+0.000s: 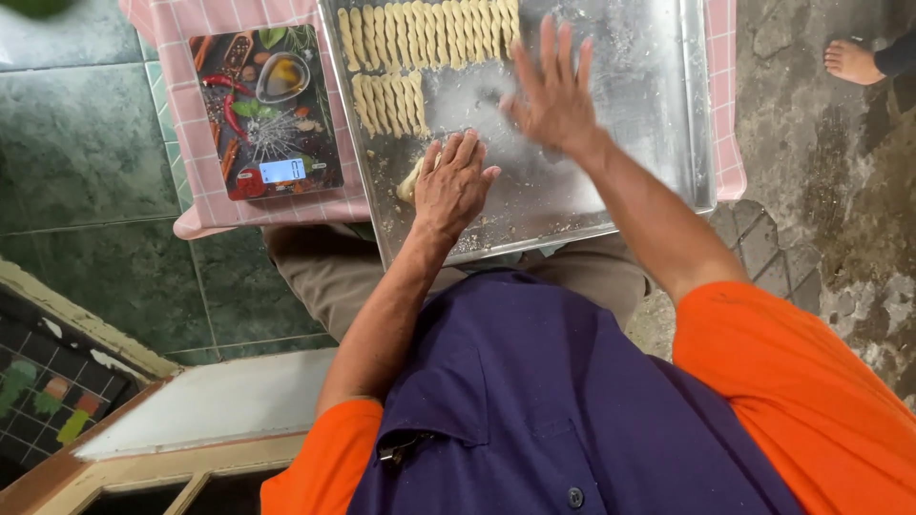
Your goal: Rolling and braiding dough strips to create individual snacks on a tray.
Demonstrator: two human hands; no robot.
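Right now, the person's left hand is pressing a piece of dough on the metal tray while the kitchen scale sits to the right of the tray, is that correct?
Not quite: the kitchen scale sits to the left of the metal tray, on the pink checked cloth. The rest holds: the left hand presses a piece of dough on the tray. The head view shows this.

Green glossy floor tiles [86,143] left, rough grey concrete floor [821,153] right, pink checked tablecloth [191,205] between.
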